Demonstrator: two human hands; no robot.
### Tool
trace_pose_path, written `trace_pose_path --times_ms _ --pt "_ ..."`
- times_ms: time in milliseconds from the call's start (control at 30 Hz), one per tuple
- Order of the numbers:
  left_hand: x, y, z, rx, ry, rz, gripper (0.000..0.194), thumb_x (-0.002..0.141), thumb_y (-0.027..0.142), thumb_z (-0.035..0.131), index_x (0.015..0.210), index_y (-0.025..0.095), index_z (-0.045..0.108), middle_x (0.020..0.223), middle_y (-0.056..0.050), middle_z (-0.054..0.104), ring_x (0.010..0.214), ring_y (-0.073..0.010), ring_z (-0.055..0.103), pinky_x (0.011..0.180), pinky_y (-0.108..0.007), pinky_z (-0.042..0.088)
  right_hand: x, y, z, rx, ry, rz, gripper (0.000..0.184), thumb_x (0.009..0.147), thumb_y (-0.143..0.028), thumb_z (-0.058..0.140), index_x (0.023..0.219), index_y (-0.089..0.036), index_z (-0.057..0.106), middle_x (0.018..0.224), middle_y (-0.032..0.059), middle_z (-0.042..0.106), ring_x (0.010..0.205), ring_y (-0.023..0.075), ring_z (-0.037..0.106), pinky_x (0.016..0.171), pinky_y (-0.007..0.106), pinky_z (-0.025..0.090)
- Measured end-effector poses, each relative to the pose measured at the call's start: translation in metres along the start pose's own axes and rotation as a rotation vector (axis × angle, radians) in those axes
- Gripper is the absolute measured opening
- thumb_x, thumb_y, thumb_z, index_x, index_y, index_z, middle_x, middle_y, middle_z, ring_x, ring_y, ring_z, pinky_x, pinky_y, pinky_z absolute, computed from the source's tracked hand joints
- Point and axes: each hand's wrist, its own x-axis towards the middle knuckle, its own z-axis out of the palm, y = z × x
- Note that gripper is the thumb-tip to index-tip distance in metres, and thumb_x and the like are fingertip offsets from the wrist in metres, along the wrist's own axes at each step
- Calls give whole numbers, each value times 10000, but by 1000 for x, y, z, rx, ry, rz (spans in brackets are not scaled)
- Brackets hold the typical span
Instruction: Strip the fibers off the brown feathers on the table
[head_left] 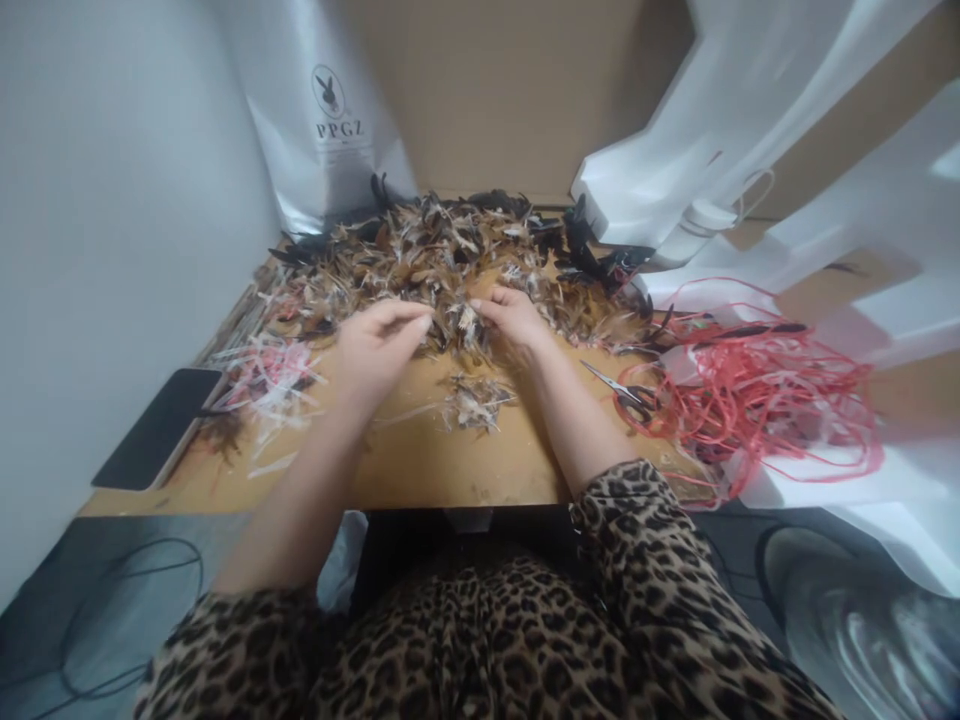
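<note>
A broad heap of brown, white and black feathers (420, 250) covers the far part of the wooden table. My left hand (379, 345) is at the heap's near edge, thumb and forefinger pinched together; whatever is between them is too small to make out. Opposite it, a short gap away, my right hand (512, 315) is closed with thumb and fingertips on brown feathers in the heap. A small clump of feathers (478, 402) lies on the tabletop (450, 470) nearer me, between my forearms.
Scissors (619, 385) lie right of my right forearm, beside a tangle of red plastic string (772, 400). Left are pink and white strips (274, 375) and a phone (157, 430) by the table edge. A white bottle (694, 230) stands back right; a printed plastic bag (330, 130) hangs behind.
</note>
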Motion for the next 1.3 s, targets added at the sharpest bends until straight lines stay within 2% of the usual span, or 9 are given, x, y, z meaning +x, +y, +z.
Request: trace_pose_path --times_ms 67,133,300,667,767,933,1067,1167,1300 --pt "8 -23 14 -54 -43 -150 185 693 270 695 816 134 721 652 -18 639 561 -88 521 553 -207 424 -3 6 2 -12 -45 -9 318 594 -418 744 635 -163 558 474 -79 422 455 51 319 471 212 223" --pt "14 -47 24 -148 -48 -255 244 671 265 699 864 118 722 629 -14 634 527 -72 482 521 -190 386 -6 12 4 -23 -71 -12 337 588 -446 753 651 -169 571 501 -65 455 486 70 376 491 217 257" --pt "14 -76 31 -230 -170 -356 313 643 319 721 883 119 735 628 -19 641 493 -58 435 479 -182 328 -12 23 7 -29 -118 -6 351 579 -471 760 654 -177 584 562 -32 536 584 113 490 540 224 331" --pt "-1 -87 30 -338 -311 -451 277 622 347 757 771 120 705 489 33 511 396 -28 334 407 -180 217 -17 27 16 -148 -203 -5 290 625 -413 732 676 -161 597 554 -34 540 552 98 457 517 218 330" --pt "-1 -90 29 -398 -293 -493 275 611 340 769 747 119 677 464 42 487 386 -28 344 398 -174 221 -17 30 22 -143 -148 8 267 635 -396 713 698 -166 594 559 -39 541 536 93 444 508 217 320" --pt "1 -90 28 -501 -171 -579 277 561 284 793 720 114 643 585 6 592 414 -18 400 396 -158 251 -17 35 24 -130 -63 73 211 642 -342 680 696 -172 568 477 -68 485 425 69 364 448 215 257" --pt "2 -84 28 -545 -135 -623 275 546 239 796 723 110 629 579 9 590 422 -17 411 394 -149 247 -20 37 23 -181 -160 119 167 637 -296 660 666 -164 562 482 -58 498 431 67 386 461 214 277" --pt "1 -81 27 -544 -136 -623 269 555 224 795 731 109 627 572 11 587 414 -17 412 392 -152 256 -17 41 22 -243 -154 40 136 645 -262 624 714 -150 591 544 -38 529 490 86 437 524 232 348" --pt "0 -79 26 -543 -128 -597 257 568 218 795 716 110 614 538 24 560 402 -19 405 383 -155 254 -11 43 16 -441 116 -223 291 676 -216 583 949 -132 641 743 18 625 649 134 526 675 283 428"
